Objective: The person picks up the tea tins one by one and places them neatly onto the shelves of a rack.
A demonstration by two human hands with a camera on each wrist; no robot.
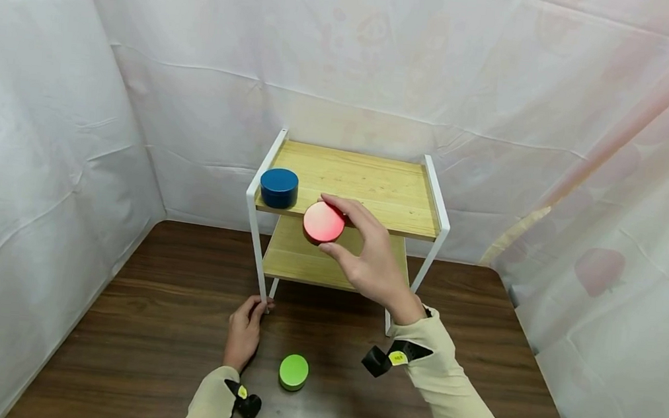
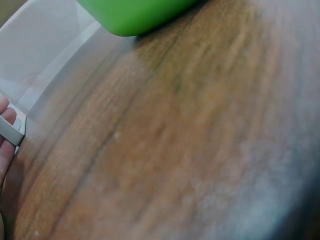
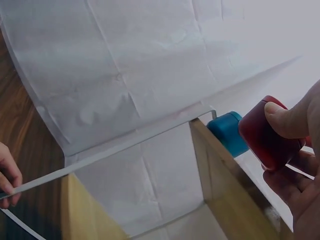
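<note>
White cloth (image 1: 348, 51) hangs behind the rack and along both its sides, with faint strawberry prints at its right. The dark wooden worktop (image 1: 171, 301) spreads under and in front of the rack; its near edge is cut off in the head view. The rack (image 1: 367, 179) itself has a white frame and two pale boards, the lower one partly hidden by the top board and the right hand (image 1: 378, 259).

Cream sleeves (image 1: 450, 385) come in from before the rack and run out of frame. The right hand's thumb and fingers are spread just as wide as the red container (image 1: 324, 221), gripping it by its rim at the rack's front; how far it stands from the top board is hard to tell. The left hand (image 1: 245, 330) pinches the rack's front left leg near the foot; the left wrist view catches only a few of those fingers.

The blue container (image 1: 279, 187) sits on the rack's top board, at its front left corner. The smaller-looking green container (image 1: 293, 373) rests before the rack, and in the left wrist view it is cropped above.
</note>
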